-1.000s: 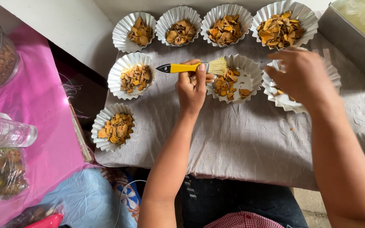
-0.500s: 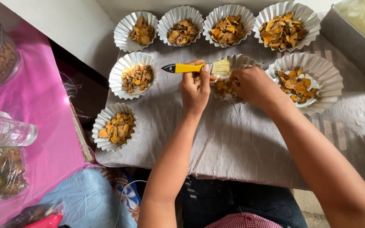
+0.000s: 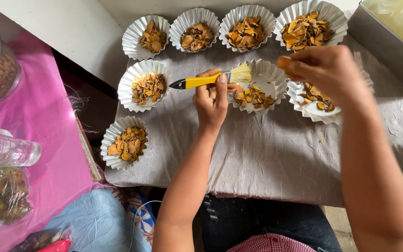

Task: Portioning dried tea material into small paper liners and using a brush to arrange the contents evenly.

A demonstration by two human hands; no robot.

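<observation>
Brush (image 3: 206, 80), yellow-handled, stayed gripped in left hand (image 3: 211, 100) at 9 o'clock of centre paper cup (image 3: 276, 77). Right hand (image 3: 325, 70), half second earlier over that cup, had lifted toward 3 o'clock, pinching orange chip (image 3: 283, 61) over neighbouring cup (image 3: 304, 109) on tabletop (image 3: 267, 154).

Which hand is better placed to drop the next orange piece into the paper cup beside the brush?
Probably the right hand: its fingers pinch an orange piece just above the paper cup. The left hand is occupied gripping the yellow-handled brush.
</observation>
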